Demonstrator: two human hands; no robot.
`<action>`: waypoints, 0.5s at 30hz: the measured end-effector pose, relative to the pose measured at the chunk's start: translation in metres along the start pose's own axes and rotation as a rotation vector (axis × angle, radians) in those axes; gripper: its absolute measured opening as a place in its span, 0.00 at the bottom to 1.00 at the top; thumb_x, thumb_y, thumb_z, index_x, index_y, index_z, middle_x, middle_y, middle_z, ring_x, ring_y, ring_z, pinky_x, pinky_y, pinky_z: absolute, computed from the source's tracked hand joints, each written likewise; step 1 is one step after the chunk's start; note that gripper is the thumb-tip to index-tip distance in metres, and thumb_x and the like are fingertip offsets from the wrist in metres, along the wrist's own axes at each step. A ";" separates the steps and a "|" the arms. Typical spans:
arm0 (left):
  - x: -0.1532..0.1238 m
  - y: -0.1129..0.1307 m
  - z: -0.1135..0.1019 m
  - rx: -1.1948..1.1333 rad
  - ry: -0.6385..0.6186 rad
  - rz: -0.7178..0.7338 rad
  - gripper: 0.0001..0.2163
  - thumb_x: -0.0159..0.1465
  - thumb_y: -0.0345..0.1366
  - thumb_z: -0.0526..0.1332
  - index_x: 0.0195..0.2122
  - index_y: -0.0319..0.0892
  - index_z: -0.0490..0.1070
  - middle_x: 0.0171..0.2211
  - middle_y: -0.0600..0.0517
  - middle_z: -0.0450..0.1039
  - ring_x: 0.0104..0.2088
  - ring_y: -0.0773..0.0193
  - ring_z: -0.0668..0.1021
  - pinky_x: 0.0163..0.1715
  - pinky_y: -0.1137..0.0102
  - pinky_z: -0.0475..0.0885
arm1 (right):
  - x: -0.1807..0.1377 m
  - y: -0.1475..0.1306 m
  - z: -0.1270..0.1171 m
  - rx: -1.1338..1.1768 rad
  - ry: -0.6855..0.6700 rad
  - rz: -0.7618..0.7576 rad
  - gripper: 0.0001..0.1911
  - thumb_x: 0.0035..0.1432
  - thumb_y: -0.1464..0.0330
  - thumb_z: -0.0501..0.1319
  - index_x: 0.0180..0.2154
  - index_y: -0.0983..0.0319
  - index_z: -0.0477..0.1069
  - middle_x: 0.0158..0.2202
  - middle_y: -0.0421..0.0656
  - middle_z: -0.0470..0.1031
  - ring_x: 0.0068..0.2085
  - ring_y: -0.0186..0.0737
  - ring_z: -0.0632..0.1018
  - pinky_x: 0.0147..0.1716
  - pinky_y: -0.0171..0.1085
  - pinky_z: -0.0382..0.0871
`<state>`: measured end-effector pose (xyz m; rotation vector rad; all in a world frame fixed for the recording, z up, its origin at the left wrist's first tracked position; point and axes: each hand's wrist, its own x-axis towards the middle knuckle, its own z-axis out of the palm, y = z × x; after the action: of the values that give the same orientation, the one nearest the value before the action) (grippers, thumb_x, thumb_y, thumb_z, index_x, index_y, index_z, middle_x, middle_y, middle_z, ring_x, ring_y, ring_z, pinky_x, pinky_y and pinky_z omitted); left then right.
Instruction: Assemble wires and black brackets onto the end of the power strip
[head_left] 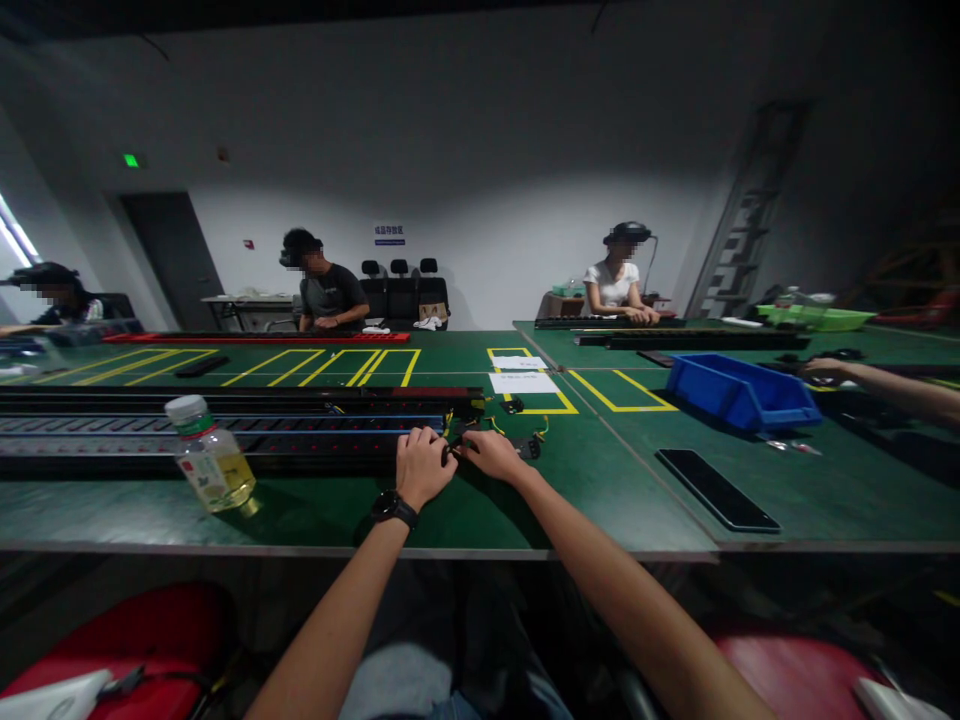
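At the right end of a long black rail assembly [315, 464], my left hand [425, 467] is closed with its fingers curled down. My right hand [489, 455] comes in from the right, thumb and fingers pinched together. A small dark piece shows between the two hands, too small and dim to name. Thin yellow wires [449, 420] rise from the rail's end just behind my fingers. Right of my right hand lies a small black connector piece [529, 448] with a yellow-green wire [543, 427]. Another small black part [512, 405] sits farther back.
A bottle of yellow drink [214, 460] stands in front of the rail. To the right are a phone [716, 488] and a blue bin [739, 390]. Paper sheets [523, 383] lie behind my hands. Several co-workers sit around the green table [600, 475]; one's arm [877, 380] reaches in from the right.
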<state>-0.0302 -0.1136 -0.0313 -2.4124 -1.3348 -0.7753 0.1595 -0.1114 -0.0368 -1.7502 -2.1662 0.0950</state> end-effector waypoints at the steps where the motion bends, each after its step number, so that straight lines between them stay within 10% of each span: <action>1: 0.000 0.000 0.000 0.000 0.000 0.000 0.09 0.65 0.40 0.61 0.36 0.44 0.80 0.43 0.44 0.77 0.48 0.49 0.74 0.47 0.54 0.64 | 0.000 0.000 0.000 -0.001 0.001 0.003 0.13 0.72 0.57 0.59 0.47 0.57 0.78 0.44 0.46 0.84 0.44 0.44 0.81 0.35 0.34 0.61; 15: 0.001 0.001 -0.004 -0.006 -0.020 -0.013 0.10 0.66 0.39 0.59 0.36 0.44 0.80 0.43 0.43 0.77 0.48 0.48 0.73 0.48 0.53 0.65 | -0.003 -0.004 -0.005 -0.006 -0.001 0.006 0.14 0.73 0.57 0.58 0.47 0.57 0.78 0.45 0.46 0.83 0.46 0.45 0.82 0.37 0.34 0.63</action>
<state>-0.0304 -0.1155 -0.0273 -2.4253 -1.3583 -0.7616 0.1581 -0.1154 -0.0319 -1.7599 -2.1645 0.0910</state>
